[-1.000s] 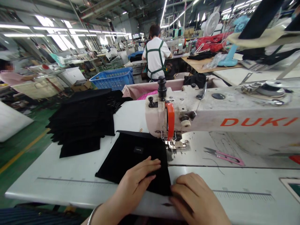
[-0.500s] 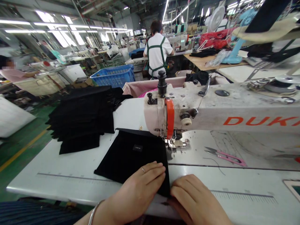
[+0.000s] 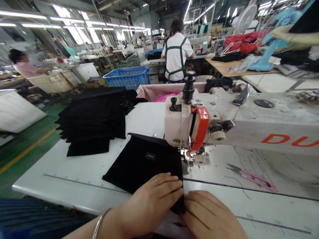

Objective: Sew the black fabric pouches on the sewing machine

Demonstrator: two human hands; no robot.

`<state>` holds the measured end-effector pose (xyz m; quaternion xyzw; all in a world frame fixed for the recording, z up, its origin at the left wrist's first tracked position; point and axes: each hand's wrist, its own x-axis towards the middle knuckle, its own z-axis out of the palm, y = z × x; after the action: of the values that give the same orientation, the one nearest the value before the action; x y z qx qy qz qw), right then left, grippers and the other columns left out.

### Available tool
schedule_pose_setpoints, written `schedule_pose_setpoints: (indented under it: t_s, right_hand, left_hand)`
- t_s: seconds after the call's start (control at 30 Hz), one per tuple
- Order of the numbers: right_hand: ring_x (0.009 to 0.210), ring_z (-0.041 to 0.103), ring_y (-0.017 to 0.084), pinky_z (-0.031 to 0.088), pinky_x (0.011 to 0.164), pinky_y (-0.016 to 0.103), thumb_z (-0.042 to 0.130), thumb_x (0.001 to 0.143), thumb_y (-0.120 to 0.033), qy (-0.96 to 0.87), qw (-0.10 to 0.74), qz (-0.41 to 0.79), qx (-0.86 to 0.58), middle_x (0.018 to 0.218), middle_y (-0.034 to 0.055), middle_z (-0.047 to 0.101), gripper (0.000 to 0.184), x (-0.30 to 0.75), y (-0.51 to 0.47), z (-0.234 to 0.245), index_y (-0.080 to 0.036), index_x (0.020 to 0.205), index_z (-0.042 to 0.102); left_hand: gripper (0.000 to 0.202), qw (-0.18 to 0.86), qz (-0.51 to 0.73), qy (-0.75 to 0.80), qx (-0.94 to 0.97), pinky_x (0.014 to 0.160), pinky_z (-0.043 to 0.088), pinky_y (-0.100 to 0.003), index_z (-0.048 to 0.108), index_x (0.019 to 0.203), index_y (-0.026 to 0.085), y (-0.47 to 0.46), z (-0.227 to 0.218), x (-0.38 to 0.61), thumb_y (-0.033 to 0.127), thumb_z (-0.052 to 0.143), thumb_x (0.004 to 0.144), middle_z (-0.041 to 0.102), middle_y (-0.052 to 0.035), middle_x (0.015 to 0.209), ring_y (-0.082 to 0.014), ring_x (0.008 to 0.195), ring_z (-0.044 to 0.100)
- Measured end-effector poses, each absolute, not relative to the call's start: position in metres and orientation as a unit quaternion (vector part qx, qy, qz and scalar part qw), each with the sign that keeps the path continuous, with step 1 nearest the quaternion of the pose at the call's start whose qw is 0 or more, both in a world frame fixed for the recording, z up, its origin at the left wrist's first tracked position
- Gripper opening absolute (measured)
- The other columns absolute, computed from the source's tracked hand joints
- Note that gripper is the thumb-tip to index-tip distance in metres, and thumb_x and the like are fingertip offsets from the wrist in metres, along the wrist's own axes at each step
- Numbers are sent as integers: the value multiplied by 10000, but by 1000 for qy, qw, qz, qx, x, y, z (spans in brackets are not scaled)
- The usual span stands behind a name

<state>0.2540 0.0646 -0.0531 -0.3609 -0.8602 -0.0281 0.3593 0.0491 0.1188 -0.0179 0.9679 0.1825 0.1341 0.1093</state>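
Observation:
A flat black fabric piece (image 3: 132, 166) with a small dark label (image 3: 150, 156) lies on the machine table, its right edge running up to the presser foot (image 3: 188, 156) of a sewing machine (image 3: 174, 124). My left hand (image 3: 156, 197), with a ring and a bracelet, rests flat on the lower right part of the cloth, fingers stretched out. At the bottom right corner of the fabric, my right hand (image 3: 208, 212) is closed on the edge, fingers curled and the thumb hidden underneath. Whether the needle is in the cloth cannot be made out.
A stack of black fabric pieces (image 3: 92, 116) stands at the table's left. Pink thread snips (image 3: 254, 177) lie right of the presser foot, near a loose thread. Behind the machine are a pink-lined bin (image 3: 152, 91), a blue basket (image 3: 127, 78) and a person (image 3: 175, 54) seen from behind.
The view has turned left, so the machine and table appear farther right. Both hands keep about the same place on the black fabric, which still lies at the presser foot.

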Motion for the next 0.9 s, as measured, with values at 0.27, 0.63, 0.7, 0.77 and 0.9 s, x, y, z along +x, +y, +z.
schedule_pose_setpoints:
  t_s: [0.27, 0.63, 0.7, 0.77, 0.9]
  right_hand:
    - [850, 637, 178, 528, 792, 312, 320, 1008, -136, -876, 316, 15, -364, 867, 56, 692, 372, 260, 84, -47, -171, 904, 676]
    - [922, 626, 190, 539, 810, 328, 447, 952, -107, -864, 319, 38, -388, 940, 52, 697, 234, 260, 80, -54, -171, 936, 671]
    - [946, 621, 188, 538, 837, 334, 441, 962, -120, -860, 326, 54, -389, 953, 50, 699, 242, 263, 75, -53, -174, 989, 675]
    - [961, 616, 185, 535, 854, 331, 438, 975, -139, -855, 331, 68, -394, 966, 44, 700, 246, 265, 71, -52, -179, 1035, 673]
    - [945, 612, 186, 539, 842, 333, 467, 961, -145, -855, 325, 79, -397, 974, 52, 694, 229, 266, 67, -52, -180, 1064, 669]
  left_hand:
    - [378, 105, 129, 177, 970, 1149, 374, -417, 536, 1294, 87, 149, -23, 50, 77, 417, 935, 596, -117, 1331, -219, 1268, 524]
    - [241, 164, 235, 173, 942, 1014, 501, -340, 609, 1154, 113, 147, -32, 45, 67, 511, 939, 676, -95, 1126, -173, 1102, 605]
    - [238, 152, 211, 156, 953, 1019, 494, -354, 612, 1158, 105, 146, -33, 45, 72, 505, 948, 678, -98, 1129, -183, 1105, 604]
    - [233, 145, 200, 148, 958, 1021, 489, -367, 616, 1157, 108, 146, -34, 46, 76, 506, 954, 680, -96, 1133, -193, 1111, 602]
    - [233, 149, 193, 143, 959, 986, 506, -365, 614, 1160, 126, 146, -35, 46, 83, 504, 959, 696, -72, 1088, -191, 1078, 611]
